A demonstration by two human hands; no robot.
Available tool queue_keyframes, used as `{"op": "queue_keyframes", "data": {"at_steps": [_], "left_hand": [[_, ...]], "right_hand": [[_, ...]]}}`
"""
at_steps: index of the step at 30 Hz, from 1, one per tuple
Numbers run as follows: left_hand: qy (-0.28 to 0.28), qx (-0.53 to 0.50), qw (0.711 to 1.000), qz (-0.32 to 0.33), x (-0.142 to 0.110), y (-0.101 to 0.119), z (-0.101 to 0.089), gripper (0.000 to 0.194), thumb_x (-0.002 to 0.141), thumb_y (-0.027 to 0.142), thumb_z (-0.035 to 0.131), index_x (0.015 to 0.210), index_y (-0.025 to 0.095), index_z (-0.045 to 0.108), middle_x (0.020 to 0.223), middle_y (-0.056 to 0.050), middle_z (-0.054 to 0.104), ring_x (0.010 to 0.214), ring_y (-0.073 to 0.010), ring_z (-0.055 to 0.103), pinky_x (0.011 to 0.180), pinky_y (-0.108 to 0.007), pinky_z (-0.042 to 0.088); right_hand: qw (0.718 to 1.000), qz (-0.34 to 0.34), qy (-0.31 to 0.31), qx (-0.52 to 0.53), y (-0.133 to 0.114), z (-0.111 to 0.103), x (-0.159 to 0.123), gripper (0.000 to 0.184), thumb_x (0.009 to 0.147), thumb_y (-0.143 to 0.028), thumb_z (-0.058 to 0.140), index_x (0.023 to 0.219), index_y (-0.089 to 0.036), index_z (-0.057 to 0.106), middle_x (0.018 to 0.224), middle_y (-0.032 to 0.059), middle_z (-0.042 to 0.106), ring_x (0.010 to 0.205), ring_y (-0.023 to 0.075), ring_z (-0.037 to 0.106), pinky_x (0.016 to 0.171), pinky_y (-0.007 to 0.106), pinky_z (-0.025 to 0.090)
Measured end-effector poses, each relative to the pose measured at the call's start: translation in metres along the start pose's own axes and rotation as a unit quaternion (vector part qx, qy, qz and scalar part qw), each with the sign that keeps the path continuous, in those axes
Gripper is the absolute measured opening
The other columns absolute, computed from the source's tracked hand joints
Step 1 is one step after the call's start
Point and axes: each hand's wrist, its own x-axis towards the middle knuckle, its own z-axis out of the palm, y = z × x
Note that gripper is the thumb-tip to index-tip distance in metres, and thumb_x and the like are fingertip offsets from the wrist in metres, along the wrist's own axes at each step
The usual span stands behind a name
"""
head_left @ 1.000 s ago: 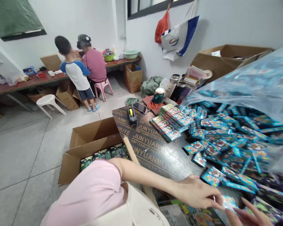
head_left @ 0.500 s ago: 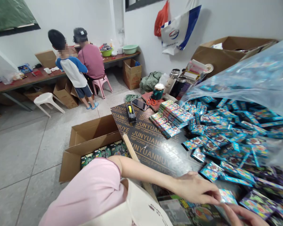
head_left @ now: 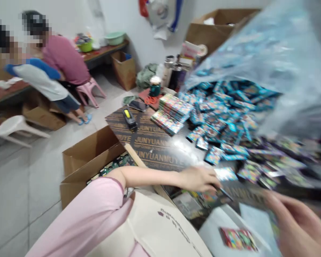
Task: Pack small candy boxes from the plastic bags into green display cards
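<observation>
My left hand is over a dark printed box with a clear window, in front of my apron. Its fingers are curled, and a thin dark edge sticks out at the fingertips; what it belongs to is unclear. My right hand, blurred by motion, is at the lower right with its fingers stretched out and nothing visible in them. Between the hands is a white container holding a red printed packet. A shiny small box lies just beyond my left fingertips.
Blue small boxes spill from a clear plastic bag. Purple boxes lie to the right. Stacked packs, a tape dispenser and scissors are farther back. An open carton stands left. Two people are at a far bench.
The view has swung right and down. My hands, close together over the printed box before, are now apart, the right one farther right. The white container with the red packet has come into view.
</observation>
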Motion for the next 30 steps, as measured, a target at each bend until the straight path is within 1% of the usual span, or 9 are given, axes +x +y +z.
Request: {"op": "queue_keyframes", "data": {"at_steps": [1,2,5,11,15,22,24,27,30], "left_hand": [[0.010,-0.006,1.000,-0.005,-0.002,0.003,0.000,0.015,0.086,0.026,0.061,0.092,0.018,0.072,0.099,-0.009,0.066,0.095,-0.0197,0.062,0.083,-0.027,0.047],[0.016,-0.014,1.000,-0.008,-0.003,0.006,0.000,0.014,0.085,0.022,0.061,0.091,0.017,0.072,0.095,-0.009,0.066,0.092,-0.0198,0.062,0.081,-0.028,0.047],[0.084,-0.049,0.995,-0.022,-0.003,0.008,0.001,0.016,0.083,0.013,0.059,0.088,0.018,0.074,0.096,-0.008,0.065,0.092,-0.0194,0.061,0.083,-0.031,0.048],[0.118,-0.108,0.987,-0.016,0.005,0.003,0.006,0.015,0.078,0.008,0.062,0.079,0.019,0.072,0.078,-0.003,0.068,0.073,-0.0151,0.063,0.071,-0.028,0.050],[0.144,-0.114,0.982,-0.031,0.005,0.004,0.008,0.009,0.073,0.009,0.066,0.073,0.017,0.069,0.074,-0.003,0.070,0.069,-0.0156,0.064,0.067,-0.028,0.050],[0.152,-0.105,0.983,-0.022,0.003,0.009,0.006,0.010,0.072,0.010,0.061,0.076,0.016,0.068,0.076,-0.003,0.070,0.071,-0.0152,0.065,0.068,-0.027,0.051],[0.161,-0.103,0.981,-0.026,0.003,0.011,0.008,0.002,0.073,0.016,0.065,0.074,0.016,0.067,0.075,-0.003,0.070,0.068,-0.0148,0.064,0.066,-0.026,0.050],[0.188,-0.083,0.977,-0.048,0.004,0.013,0.014,0.012,0.070,0.023,0.074,0.069,0.016,0.064,0.071,-0.003,0.068,0.066,-0.0150,0.063,0.063,-0.026,0.048],[0.205,-0.070,0.975,-0.057,0.005,0.015,0.017,0.014,0.070,0.019,0.075,0.066,0.017,0.062,0.069,-0.002,0.066,0.066,-0.0148,0.061,0.063,-0.026,0.047]], "right_hand": [[0.995,0.055,-0.011,0.078,-0.013,0.002,0.001,0.025,0.079,-0.056,0.057,0.095,-0.038,0.063,0.105,0.0118,0.069,0.101,0.0341,0.064,0.083,0.051,0.050],[0.984,0.090,-0.033,0.148,-0.025,0.004,0.003,0.024,0.075,-0.055,0.064,0.080,-0.031,0.064,0.100,0.0118,0.070,0.099,0.0331,0.064,0.087,0.049,0.049],[0.949,0.114,-0.099,0.276,-0.045,0.006,0.013,0.028,0.069,-0.049,0.073,0.074,-0.023,0.063,0.094,0.0087,0.070,0.092,0.0253,0.063,0.088,0.041,0.047],[0.919,0.106,-0.237,0.297,-0.042,0.007,0.023,0.032,0.064,-0.045,0.077,0.063,-0.018,0.060,0.088,0.0054,0.067,0.087,0.0180,0.060,0.081,0.032,0.045],[0.891,0.105,-0.311,0.314,-0.037,0.014,0.026,0.031,0.063,-0.043,0.077,0.063,-0.017,0.059,0.080,0.0018,0.065,0.072,0.0123,0.055,0.070,0.027,0.043],[0.881,0.119,-0.327,0.320,-0.033,0.022,0.030,0.031,0.062,-0.043,0.077,0.064,-0.018,0.059,0.069,-0.0013,0.063,0.064,0.0105,0.052,0.064,0.025,0.041],[0.881,0.118,-0.327,0.321,-0.032,0.022,0.030,0.031,0.062,-0.044,0.077,0.063,-0.018,0.059,0.067,-0.0017,0.062,0.063,0.0102,0.051,0.062,0.024,0.040],[0.884,0.120,-0.325,0.315,-0.031,0.024,0.031,0.031,0.061,-0.043,0.077,0.063,-0.017,0.060,0.062,-0.0026,0.060,0.059,0.0092,0.049,0.059,0.023,0.037],[0.892,0.135,-0.303,0.306,-0.028,0.028,0.031,0.029,0.060,-0.040,0.076,0.061,-0.016,0.059,0.057,-0.0037,0.057,0.055,0.0080,0.045,0.055,0.023,0.033]]}}
